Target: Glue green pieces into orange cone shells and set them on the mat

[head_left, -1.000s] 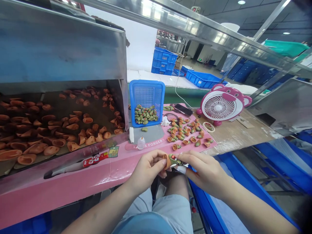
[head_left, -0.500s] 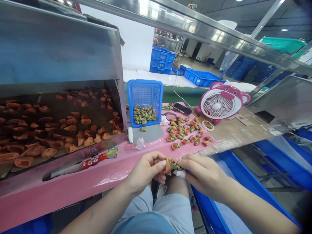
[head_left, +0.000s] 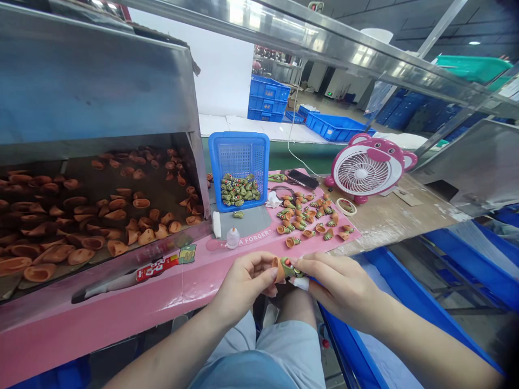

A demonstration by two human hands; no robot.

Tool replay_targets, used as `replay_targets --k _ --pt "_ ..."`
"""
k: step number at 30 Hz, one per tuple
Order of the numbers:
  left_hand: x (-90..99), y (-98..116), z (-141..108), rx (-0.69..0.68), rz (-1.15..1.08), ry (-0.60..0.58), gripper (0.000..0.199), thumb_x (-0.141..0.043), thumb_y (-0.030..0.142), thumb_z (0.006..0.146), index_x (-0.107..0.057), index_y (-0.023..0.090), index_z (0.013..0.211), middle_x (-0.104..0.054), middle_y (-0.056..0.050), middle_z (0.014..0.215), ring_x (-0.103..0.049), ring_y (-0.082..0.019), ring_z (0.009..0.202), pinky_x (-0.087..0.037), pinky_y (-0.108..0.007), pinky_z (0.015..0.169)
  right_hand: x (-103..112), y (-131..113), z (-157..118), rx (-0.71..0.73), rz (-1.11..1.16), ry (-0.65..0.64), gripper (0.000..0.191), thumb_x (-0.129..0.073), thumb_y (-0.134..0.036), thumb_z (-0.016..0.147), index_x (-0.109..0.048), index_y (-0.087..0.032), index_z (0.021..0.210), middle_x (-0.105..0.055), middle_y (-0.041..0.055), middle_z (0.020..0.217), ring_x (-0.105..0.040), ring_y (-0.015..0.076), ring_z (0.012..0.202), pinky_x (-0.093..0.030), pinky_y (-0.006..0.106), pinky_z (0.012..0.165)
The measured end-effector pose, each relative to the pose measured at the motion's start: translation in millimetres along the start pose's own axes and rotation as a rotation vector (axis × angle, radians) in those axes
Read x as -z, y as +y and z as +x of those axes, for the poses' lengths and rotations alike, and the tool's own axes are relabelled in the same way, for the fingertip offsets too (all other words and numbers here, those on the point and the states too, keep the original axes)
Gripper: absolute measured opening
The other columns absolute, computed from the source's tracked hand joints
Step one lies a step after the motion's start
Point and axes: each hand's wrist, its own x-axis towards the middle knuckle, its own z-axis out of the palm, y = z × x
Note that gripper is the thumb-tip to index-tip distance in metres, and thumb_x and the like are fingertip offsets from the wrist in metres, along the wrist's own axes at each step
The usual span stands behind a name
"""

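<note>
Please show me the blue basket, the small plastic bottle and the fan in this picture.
Blue basket [head_left: 239,156], head view, on its mesh back wall.
Small plastic bottle [head_left: 232,239], head view, on its body.
Fan [head_left: 362,173], head view, on the middle of its round white grille.

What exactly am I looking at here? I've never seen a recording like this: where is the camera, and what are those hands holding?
There is no machine here. A camera worn on a person's head looks down at their bare hands. The left hand and right hand hold a small orange cone with a green piece. Ahead, more such pieces lie on a pink board, near a blue basket of green pieces, a small plastic bottle and a fan. To the left, a metal bin holds many loose orange cones.
</note>
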Motion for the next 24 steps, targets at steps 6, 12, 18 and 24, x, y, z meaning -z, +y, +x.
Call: replay_targets --k 6,12,18,24 --pt "-2.9 3 0 -0.011 0.030 -0.036 0.011 -0.055 0.021 0.073 -0.056 0.014 0.081 -0.055 0.001 0.063 -0.049 -0.009 0.056 -0.041 -0.021 0.054 -2 0 -2 0.008 0.035 -0.015 0.018 -0.037 -0.013 0.083 -0.050 -0.012 0.096 -0.058 0.0074 0.078 -0.055 0.0142 0.065 -0.042 0.023 0.053" --pt "-0.1 -1 -4 -0.090 0.222 0.098 0.019 -0.058 0.016 0.069 -0.057 0.018 0.088 -0.059 -0.002 0.080 -0.053 -0.013 0.071 -0.043 -0.022 0.064 -4 1 -6 -0.033 0.100 -0.069 0.018 -0.038 -0.011 0.081 -0.051 -0.013 0.093 -0.057 0.0048 0.072 -0.053 0.0136 0.062 -0.040 0.023 0.050" --pt "3.7 -10 -17 -0.310 0.321 0.173 0.018 -0.044 0.020 0.081 -0.061 0.021 0.086 -0.060 -0.005 0.104 -0.051 -0.019 0.099 -0.040 -0.027 0.082 -5 0 -4 -0.369 0.510 0.029 0.012 -0.055 -0.024 0.076 -0.055 -0.014 0.082 -0.058 0.0014 0.062 -0.054 0.0094 0.051 -0.045 0.018 0.048" --pt "-0.9 -13 -22 -0.306 0.325 0.201 0.013 -0.054 0.018 0.074 -0.061 0.020 0.086 -0.060 -0.006 0.104 -0.052 -0.021 0.098 -0.040 -0.029 0.085 -17 -4 -2 -0.699 0.893 -0.028 0.020 -0.058 -0.032 0.073 -0.052 -0.013 0.076 -0.058 0.0016 0.060 -0.056 0.0110 0.046 -0.045 0.019 0.042"
